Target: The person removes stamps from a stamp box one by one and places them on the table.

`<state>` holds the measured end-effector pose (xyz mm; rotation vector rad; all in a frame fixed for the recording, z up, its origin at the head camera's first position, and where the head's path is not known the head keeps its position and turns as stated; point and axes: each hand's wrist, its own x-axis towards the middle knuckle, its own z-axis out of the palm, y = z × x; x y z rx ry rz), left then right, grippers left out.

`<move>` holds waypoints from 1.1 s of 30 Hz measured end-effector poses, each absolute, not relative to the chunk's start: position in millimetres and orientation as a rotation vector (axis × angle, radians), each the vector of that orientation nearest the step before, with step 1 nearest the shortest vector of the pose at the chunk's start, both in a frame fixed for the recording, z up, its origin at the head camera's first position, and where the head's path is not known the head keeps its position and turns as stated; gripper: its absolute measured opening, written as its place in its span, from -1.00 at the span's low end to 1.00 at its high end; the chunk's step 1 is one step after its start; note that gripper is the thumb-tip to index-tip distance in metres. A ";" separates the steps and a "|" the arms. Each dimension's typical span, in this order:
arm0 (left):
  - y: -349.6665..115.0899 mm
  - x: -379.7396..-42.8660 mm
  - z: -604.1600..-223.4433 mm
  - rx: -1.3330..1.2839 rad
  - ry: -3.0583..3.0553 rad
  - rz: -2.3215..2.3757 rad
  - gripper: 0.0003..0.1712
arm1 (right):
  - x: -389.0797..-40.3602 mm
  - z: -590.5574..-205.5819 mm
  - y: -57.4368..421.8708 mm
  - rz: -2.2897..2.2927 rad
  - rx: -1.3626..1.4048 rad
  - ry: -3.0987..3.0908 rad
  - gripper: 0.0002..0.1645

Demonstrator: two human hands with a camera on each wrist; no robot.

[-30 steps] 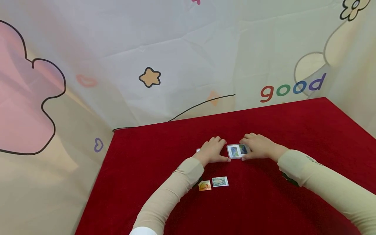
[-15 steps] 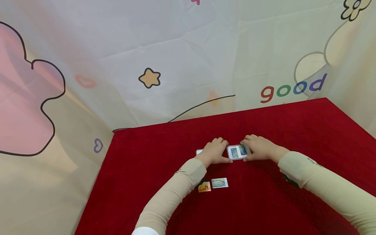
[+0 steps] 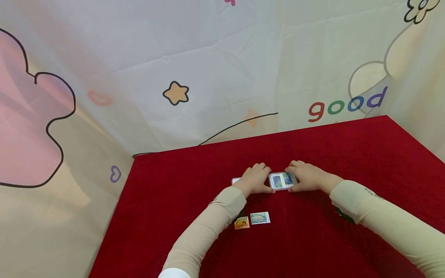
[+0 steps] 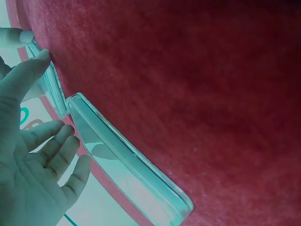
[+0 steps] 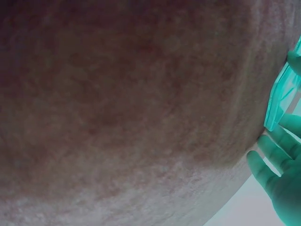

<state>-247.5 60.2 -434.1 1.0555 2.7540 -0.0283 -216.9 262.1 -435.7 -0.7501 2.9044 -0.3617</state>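
Observation:
A clear plastic case (image 3: pixel 282 181) with two small blue-green stamps inside lies flat on the red cloth. My left hand (image 3: pixel 254 180) spans the case's left end, thumb at the near corner and fingertips at the far one. Across from it, my right hand (image 3: pixel 307 177) holds the right end between thumb and fingers. In the right wrist view the right thumb (image 5: pixel 295 62) rests at the case's near edge. A second clear case (image 4: pixel 129 162) stands close to the first one's left end; in the head view my left hand hides most of it.
Nearer to me lie two loose stamps, an orange one (image 3: pixel 242 222) and a pale green one (image 3: pixel 260 217). The red cloth (image 3: pixel 313 239) covers the table, and a printed curtain (image 3: pixel 222 77) hangs behind its far edge.
My left hand has shifted slightly right, up to the case's left end, uncovering a little more of the second case. My right hand stays at the right end.

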 end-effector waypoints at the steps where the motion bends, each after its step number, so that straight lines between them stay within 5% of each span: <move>1: 60.7 -247.6 -434.1 1.055 2.755 -0.025 -0.20 | -217.2 -436.0 261.9 -0.365 -0.747 2.903 -0.30; 33: 71.7 -246.9 -434.1 1.019 2.716 0.082 -0.35 | -219.1 -436.8 255.1 -0.302 -0.804 2.939 -0.38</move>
